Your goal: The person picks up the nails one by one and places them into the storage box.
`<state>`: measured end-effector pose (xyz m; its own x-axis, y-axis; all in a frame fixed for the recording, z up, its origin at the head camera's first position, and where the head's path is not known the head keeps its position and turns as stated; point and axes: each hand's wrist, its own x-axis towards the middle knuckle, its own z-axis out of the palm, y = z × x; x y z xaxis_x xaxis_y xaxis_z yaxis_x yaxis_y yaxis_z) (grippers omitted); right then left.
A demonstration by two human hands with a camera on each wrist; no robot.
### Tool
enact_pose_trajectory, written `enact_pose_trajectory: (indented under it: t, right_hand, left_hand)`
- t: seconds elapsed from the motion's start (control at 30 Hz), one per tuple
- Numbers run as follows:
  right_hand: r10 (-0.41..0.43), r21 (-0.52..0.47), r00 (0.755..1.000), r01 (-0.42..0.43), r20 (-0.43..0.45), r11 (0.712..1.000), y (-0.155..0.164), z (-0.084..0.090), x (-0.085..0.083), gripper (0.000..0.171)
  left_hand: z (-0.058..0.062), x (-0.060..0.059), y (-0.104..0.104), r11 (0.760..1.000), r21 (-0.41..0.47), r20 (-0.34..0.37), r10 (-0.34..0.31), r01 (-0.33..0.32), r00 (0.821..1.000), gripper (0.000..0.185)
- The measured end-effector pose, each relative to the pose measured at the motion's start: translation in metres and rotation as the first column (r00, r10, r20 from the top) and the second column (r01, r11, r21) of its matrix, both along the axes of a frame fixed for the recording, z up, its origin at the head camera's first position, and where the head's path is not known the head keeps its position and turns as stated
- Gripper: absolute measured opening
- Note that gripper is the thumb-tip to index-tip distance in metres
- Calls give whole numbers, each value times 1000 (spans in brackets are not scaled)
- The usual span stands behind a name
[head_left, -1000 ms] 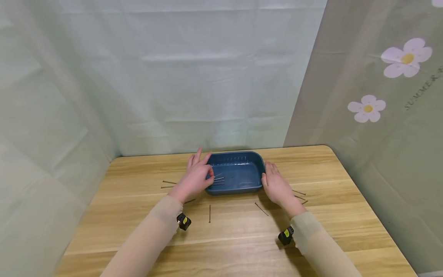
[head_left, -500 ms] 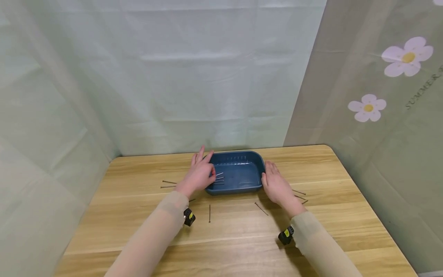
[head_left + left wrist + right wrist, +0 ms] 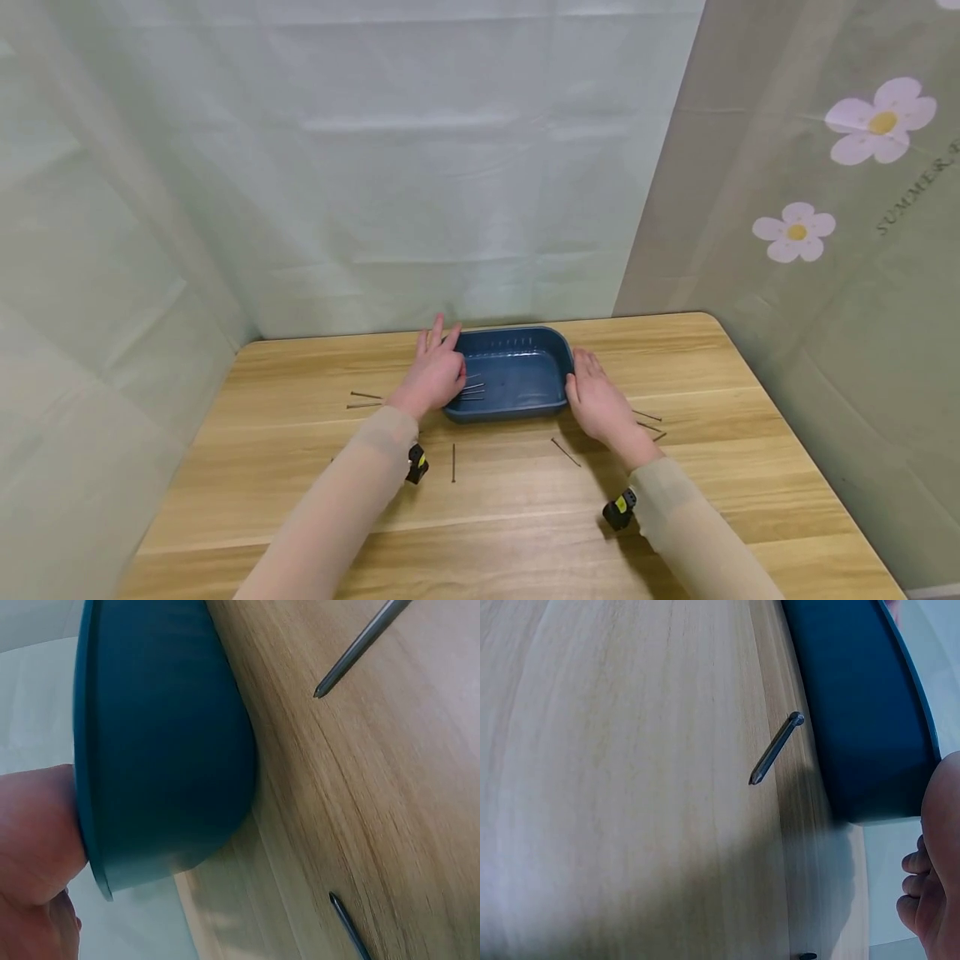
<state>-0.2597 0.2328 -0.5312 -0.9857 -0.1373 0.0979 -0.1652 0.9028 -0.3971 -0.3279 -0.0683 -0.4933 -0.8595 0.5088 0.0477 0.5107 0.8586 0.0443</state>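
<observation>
Fingers of the left hand [image 3: 432, 379] bend over the tray [image 3: 510, 413] at left, hold unclear; straight fingers of the right hand [image 3: 598, 403] touch its right side. Nails [image 3: 474, 399] lie inside, left; placing seems underway, next calling for release.

My sleeved left forearm [image 3: 337, 504] and right forearm [image 3: 693, 529] angled forward and inward, my left hand [image 3: 432, 375] with forefinger curled in, other three fingers raised and spread, my right hand [image 3: 597, 402] straight-fingered, thumb set slightly apart.
</observation>
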Motion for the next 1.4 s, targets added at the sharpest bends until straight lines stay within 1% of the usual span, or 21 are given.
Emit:
enact_pose_trajectory:
  t: [0.2, 0.4, 0.43, 0.6, 0.77, 1.0, 1.13, 1.4]
  right_hand:
    - [5, -7, 1000, -5, 8, 1000, 0, 1, 0, 61]
    - [3, -6, 1000, -3, 7, 1000, 0, 0, -2, 61]
    - [4, -5, 1000, -4, 7, 1000, 0, 0, -2, 61]
    - [2, -8, 1000, -2, 4, 1000, -1, 1, -2, 61]
    - [7, -7, 1000, -7, -10, 1000, -1, 1, -2, 61]
    - [3, 3, 1000, -3, -4, 1000, 0, 0, -1, 61]
    - [3, 3, 1000, -3, -3, 1000, 0, -1, -2, 61]
    - [-2, 0, 1000, 2, 5, 1000, 0, -1, -2, 62]
  left_hand:
    - [-4, -2, 8, 998, -66, 16, 19, -18, 1000, 29]
    - [-10, -4, 13, 992, -123, -24, 27, -29, 999, 25]
    - [-11, -4, 14, 991, -132, -30, 30, -33, 999, 24]
    - [-10, -3, 15, 988, -146, -16, 50, -52, 999, 21]
    - [-12, -4, 15, 990, -128, -10, 62, -63, 998, 19]
    - [-15, -7, 14, 995, -77, -21, 56, -57, 998, 14]
    - [-14, -7, 13, 996, -60, -23, 57, -59, 998, 17]
    - [-8, -3, 12, 998, -31, -38, 57, -58, 998, 19]
